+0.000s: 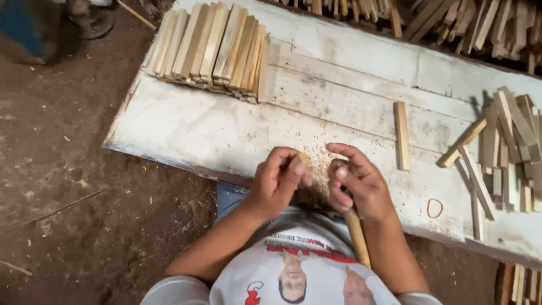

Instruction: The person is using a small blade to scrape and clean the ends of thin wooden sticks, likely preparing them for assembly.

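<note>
My left hand [276, 181] pinches the top end of a small pale wood piece [305, 160] held near the edge of the white worktable [186, 124]. My right hand [357, 182] curls around a round wooden handle [358, 237] that runs down toward my shirt; what is at its upper end is hidden behind my fingers. Pale wood shavings [319, 169] lie on the table between the two hands. Both hands sit close together, nearly touching.
A tidy stack of flat wooden slats [212, 48] lies at the table's far left. One single slat [402, 135] lies right of my hands. A loose heap of slats [511, 147] covers the right side, with a rubber band [435, 208] near it. Dirt floor lies left.
</note>
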